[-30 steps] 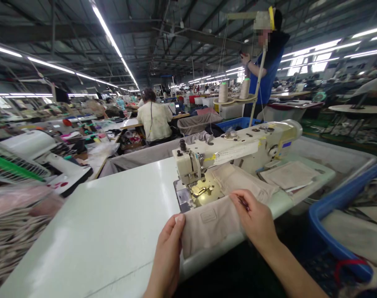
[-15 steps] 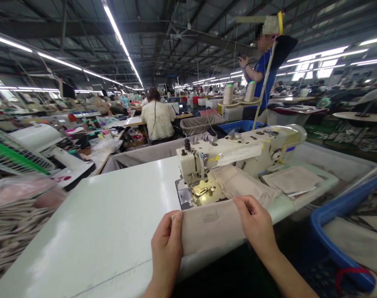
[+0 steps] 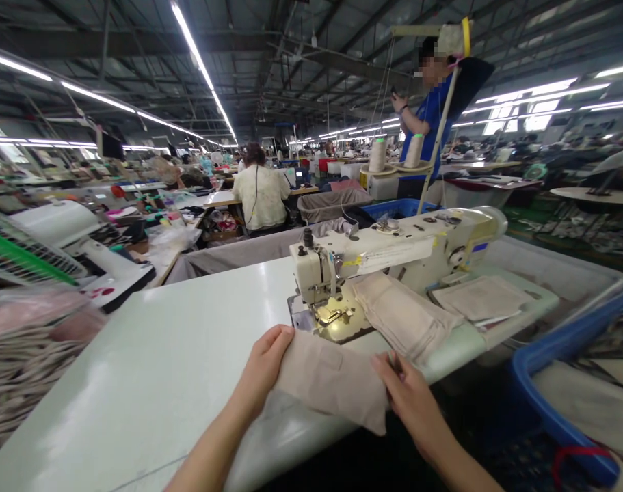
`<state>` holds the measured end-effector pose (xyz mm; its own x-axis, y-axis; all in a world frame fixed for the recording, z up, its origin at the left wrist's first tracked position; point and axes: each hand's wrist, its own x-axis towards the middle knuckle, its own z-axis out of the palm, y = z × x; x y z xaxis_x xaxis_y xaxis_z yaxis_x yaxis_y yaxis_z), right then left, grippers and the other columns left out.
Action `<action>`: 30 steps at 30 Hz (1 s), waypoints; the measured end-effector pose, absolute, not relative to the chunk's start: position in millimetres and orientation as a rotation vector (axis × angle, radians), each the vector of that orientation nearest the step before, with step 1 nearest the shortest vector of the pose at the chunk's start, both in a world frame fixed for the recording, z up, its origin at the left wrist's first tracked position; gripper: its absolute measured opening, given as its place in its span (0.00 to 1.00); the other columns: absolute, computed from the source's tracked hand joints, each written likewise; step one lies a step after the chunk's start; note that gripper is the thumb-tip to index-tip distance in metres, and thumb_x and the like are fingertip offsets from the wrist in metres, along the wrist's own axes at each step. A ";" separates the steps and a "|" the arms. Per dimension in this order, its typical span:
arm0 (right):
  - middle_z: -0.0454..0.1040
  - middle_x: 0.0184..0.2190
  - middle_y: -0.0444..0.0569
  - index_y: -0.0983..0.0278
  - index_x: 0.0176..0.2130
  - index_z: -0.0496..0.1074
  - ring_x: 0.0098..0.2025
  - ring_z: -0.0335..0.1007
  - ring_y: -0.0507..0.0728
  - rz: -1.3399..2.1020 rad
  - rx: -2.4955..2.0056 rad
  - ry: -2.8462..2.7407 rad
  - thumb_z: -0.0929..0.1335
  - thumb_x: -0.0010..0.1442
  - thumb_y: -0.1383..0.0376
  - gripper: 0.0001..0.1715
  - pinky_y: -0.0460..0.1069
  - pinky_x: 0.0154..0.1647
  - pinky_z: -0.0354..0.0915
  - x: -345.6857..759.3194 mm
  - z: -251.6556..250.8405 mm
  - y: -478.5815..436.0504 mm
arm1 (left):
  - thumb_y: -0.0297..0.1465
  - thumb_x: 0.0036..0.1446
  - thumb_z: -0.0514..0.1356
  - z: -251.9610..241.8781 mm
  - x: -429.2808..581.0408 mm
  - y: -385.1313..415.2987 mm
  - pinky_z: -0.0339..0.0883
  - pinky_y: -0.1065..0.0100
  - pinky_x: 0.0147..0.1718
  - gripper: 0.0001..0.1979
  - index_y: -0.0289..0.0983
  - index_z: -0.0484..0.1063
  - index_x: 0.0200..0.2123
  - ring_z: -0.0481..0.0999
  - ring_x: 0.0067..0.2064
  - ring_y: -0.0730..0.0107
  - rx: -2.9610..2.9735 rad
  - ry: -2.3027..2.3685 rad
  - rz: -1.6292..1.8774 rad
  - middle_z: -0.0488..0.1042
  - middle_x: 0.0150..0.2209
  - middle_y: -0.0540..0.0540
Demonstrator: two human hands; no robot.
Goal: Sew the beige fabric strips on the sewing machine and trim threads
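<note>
While left hand (image 3: 264, 359) pinches cloth (image 3: 327, 383), right hand (image 3: 409, 395) grips its end.

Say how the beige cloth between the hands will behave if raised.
Probably floppy: the beige cloth ripples between the left hand and right hand. Likely light, as it looks thin. Its lower corner, drooping free, would probably swing.

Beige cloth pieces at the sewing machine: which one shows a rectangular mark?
The piece held by the left hand and right hand. The pile beside it and the cloth farther right on the table show no such mark.
</note>
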<state>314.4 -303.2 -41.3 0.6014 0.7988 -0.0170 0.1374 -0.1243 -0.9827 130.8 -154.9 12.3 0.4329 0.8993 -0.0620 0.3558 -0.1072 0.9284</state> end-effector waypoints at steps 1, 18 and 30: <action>0.62 0.19 0.39 0.60 0.26 0.58 0.21 0.61 0.52 0.809 -1.625 -0.804 0.63 0.60 0.43 0.26 0.46 0.24 0.59 308.2 -48.0 -306.5 | 0.53 0.57 0.50 13.4 131.4 -143.2 0.61 0.71 0.28 0.23 0.38 0.67 0.30 0.66 0.29 0.69 1.799 1.070 0.543 0.67 0.26 0.52; 0.73 0.32 0.46 0.62 0.45 0.68 0.30 0.69 0.53 0.248 -1.490 -1.626 0.61 0.60 0.73 0.15 0.46 0.30 0.63 288.2 -80.8 -327.3 | 0.36 0.51 0.61 -16.7 177.9 -73.3 0.58 0.70 0.27 0.08 0.38 0.71 0.26 0.69 0.29 0.69 2.372 0.912 0.206 0.71 0.26 0.52; 0.74 0.30 0.47 0.64 0.43 0.67 0.27 0.68 0.54 -0.179 -1.291 -2.050 0.56 0.67 0.74 0.13 0.49 0.25 0.53 313.2 -64.0 -316.7 | 0.25 0.52 0.56 -14.6 183.1 -74.5 0.56 0.71 0.27 0.08 0.38 0.67 0.22 0.66 0.27 0.71 2.471 0.979 0.240 0.69 0.23 0.52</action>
<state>313.2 -316.7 -64.0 -0.2607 0.7396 0.6205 0.8360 0.4944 -0.2381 183.1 -74.5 -14.6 0.7303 0.6831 -0.0098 0.6011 -0.6357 0.4843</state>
